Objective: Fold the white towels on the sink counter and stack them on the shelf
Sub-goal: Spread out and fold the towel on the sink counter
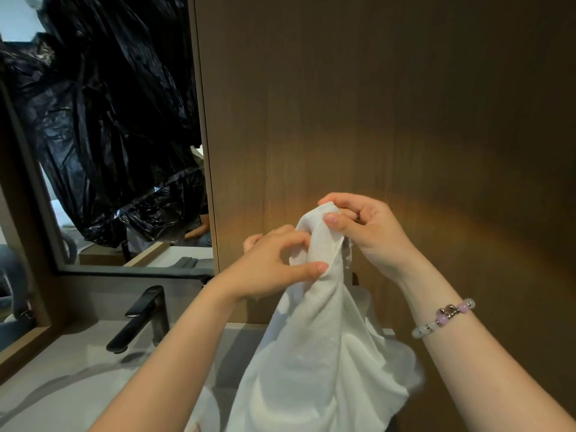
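A white towel (314,353) hangs bunched in front of me, lifted above the sink counter (62,363). My right hand (364,232) pinches its top edge between thumb and fingers. A little lower and to the left, my left hand (277,266) pinches the cloth with thumb and curled fingers. The towel's lower part drapes down over the counter's right side. No shelf is in view.
A black faucet (143,316) stands on the counter at the left, above a white basin (78,397). A mirror (103,129) fills the upper left, reflecting black plastic sheeting. A brown wooden panel (389,104) rises directly behind the towel.
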